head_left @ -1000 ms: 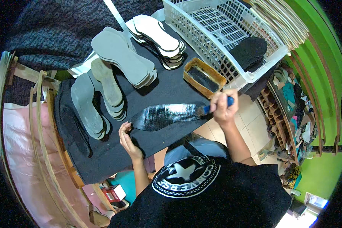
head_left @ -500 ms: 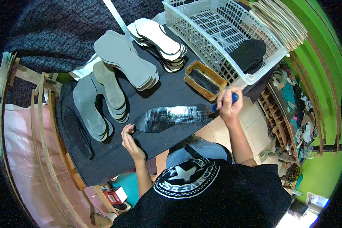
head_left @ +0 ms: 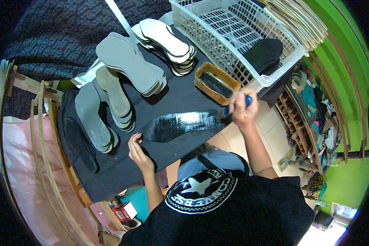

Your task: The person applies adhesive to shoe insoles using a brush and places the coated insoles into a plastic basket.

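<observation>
A black shoe insole lies across the dark-covered table, its surface wet and shiny in the middle. Its left tip is pinched under the fingertips of my left hand. My right hand is closed round a blue-handled brush, whose dark bristles touch the insole's right end. Just beyond that hand stands a brownish, crusted rectangular tub with dark, glossy contents.
Stacks of grey insoles, white insoles and darker grey ones lie along the table's far and left sides. A white plastic crate with black pieces stands at the far right. Cluttered shelves are beyond the table's right edge.
The brush and my right hand have shifted slightly at the insole's right end. My left hand keeps its place at the left tip. The whole view has drifted slightly.
</observation>
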Action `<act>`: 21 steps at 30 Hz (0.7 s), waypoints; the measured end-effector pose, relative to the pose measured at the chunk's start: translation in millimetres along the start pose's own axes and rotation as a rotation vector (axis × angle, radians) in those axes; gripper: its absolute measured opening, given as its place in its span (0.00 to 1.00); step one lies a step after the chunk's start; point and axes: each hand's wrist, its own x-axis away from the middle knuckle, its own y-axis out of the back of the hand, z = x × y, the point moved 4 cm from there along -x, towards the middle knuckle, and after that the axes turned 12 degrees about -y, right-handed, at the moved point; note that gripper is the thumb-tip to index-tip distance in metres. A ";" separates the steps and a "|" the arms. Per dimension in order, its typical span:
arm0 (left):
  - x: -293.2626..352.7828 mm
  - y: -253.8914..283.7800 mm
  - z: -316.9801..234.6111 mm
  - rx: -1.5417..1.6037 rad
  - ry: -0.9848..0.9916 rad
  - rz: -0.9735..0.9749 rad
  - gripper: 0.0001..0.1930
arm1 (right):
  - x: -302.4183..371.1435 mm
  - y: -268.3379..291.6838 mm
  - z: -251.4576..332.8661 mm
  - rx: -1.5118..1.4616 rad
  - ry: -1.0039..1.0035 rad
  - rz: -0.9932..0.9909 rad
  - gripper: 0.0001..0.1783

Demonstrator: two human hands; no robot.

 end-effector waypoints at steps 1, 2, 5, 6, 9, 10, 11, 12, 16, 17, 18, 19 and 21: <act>0.6 -0.8 0.3 0.006 -0.004 0.009 0.18 | -1.3 -13.9 2.9 -0.011 0.026 -0.008 0.07; 1.8 0.7 3.4 -0.015 -0.009 0.008 0.18 | -3.0 -29.8 13.2 0.102 0.151 0.049 0.06; 1.4 0.3 1.9 -0.044 -0.007 0.004 0.18 | -3.7 -61.5 23.6 0.313 0.255 0.153 0.05; 1.5 0.1 2.4 -0.060 0.003 0.007 0.18 | -4.3 -61.2 20.3 0.286 0.288 0.114 0.06; 0.5 -0.3 3.9 -0.056 0.018 0.006 0.18 | -5.9 -37.6 5.2 0.180 0.103 0.056 0.05; 1.5 1.1 4.3 -0.036 0.020 0.004 0.18 | -5.3 -29.3 5.7 0.115 0.050 0.078 0.05; 1.5 1.9 3.7 -0.036 0.022 0.001 0.18 | -8.0 -21.1 10.7 0.053 0.000 0.096 0.05; 1.4 2.9 2.8 -0.053 0.022 0.013 0.18 | -8.0 -13.9 4.5 0.059 0.006 0.086 0.05; 1.8 1.5 2.1 -0.047 0.015 -0.005 0.19 | -9.4 -10.7 8.6 0.204 0.039 0.042 0.05; 2.0 2.0 3.0 -0.051 0.013 -0.005 0.19 | -9.2 -18.8 9.6 0.290 0.103 0.021 0.05; 1.9 1.4 2.2 -0.055 0.018 0.006 0.19 | -7.7 -27.6 10.2 0.309 0.086 0.001 0.04; 1.7 1.1 1.4 -0.059 0.023 0.018 0.19 | -8.1 -40.6 14.8 0.231 0.139 0.045 0.04; 1.1 1.5 0.5 -0.070 0.017 0.028 0.19 | -6.3 -66.5 30.8 0.305 0.377 0.069 0.06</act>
